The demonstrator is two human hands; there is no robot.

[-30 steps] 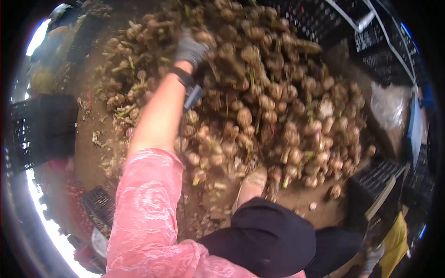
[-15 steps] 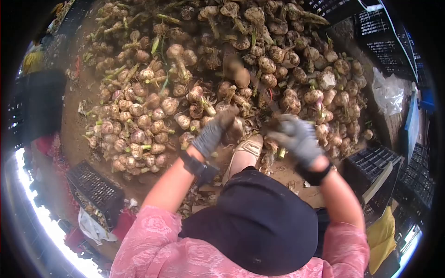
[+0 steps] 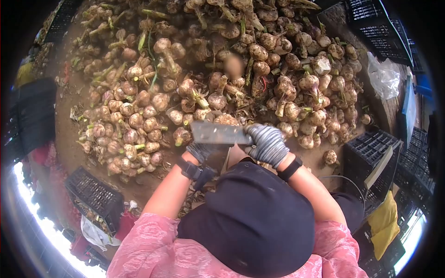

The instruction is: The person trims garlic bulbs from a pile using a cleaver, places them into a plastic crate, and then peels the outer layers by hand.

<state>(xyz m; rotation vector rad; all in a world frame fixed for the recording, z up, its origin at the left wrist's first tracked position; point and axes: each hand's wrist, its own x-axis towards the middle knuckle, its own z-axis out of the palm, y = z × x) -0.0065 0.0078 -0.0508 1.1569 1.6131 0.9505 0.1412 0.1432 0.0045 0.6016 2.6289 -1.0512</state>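
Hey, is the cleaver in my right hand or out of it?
In it: your gloved right hand is closed around one end of the cleaver, and the rest juts out toward your left.

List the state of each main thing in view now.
Right hand: gloved, closed on the cleaver
Cleaver: held, broad side facing the camera
Left hand: gloved, partly hidden behind cleaver
Garlic bulbs: heaped, dirty, some long-stemmed
Plastic bag: crumpled
Right wristband: fastened

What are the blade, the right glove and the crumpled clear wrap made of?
Blade: probably steel, dull, from its flat grey face.
Right glove: likely knitted fabric, matte, from its ribbed grey stripes.
Clear wrap: apparently thin plastic film, glossy, given its translucent creases and highlights.
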